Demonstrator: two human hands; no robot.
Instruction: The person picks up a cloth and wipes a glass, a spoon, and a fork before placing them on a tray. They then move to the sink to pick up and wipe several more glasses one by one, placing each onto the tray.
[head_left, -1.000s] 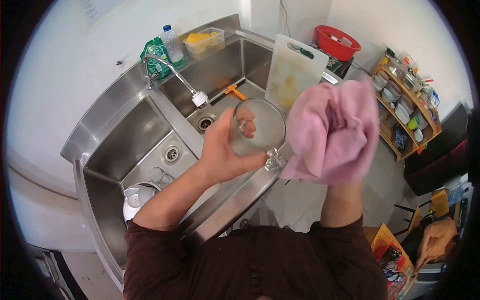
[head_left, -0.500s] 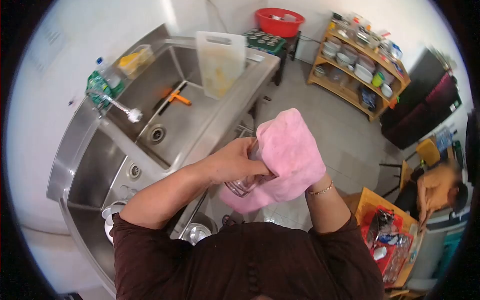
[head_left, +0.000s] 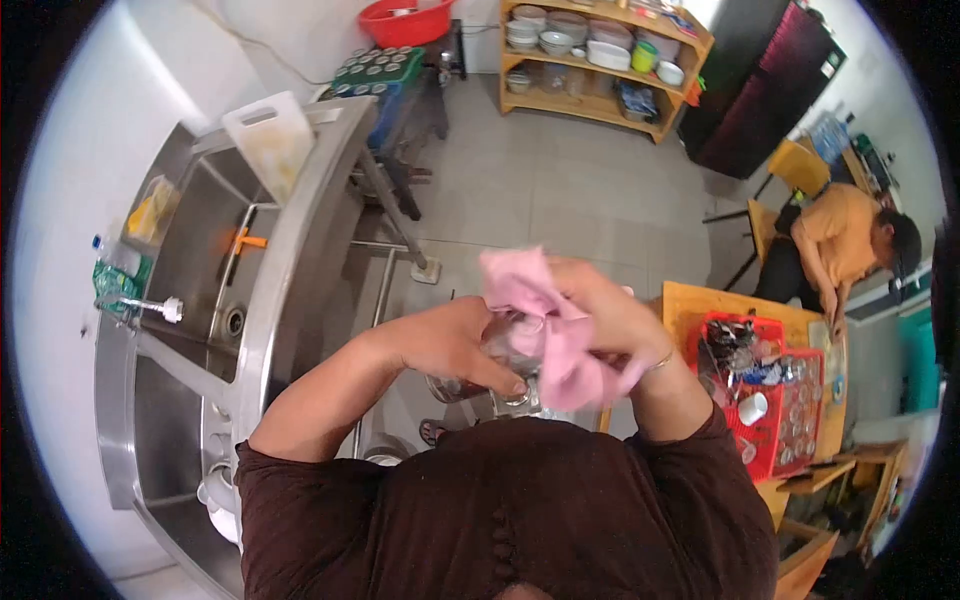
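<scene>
Left hand (head_left: pixel 452 343) grips the glass jar (head_left: pixel 492 372) from nine o'clock; right hand (head_left: pixel 600 318), at three, presses the pink cloth (head_left: pixel 540 318) onto it.

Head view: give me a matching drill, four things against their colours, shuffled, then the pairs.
Things:
1. cloth in the right hand
2. cutting board leaning in the sink
3. basin by the wall
4. crate of dishes on the wooden table

Colours:
A. white
B. red, with mesh sides
C. pink
D. red, round

Pairs: 1-C, 2-A, 3-D, 4-B. The left hand grips a clear glass jar against the cloth.
</scene>
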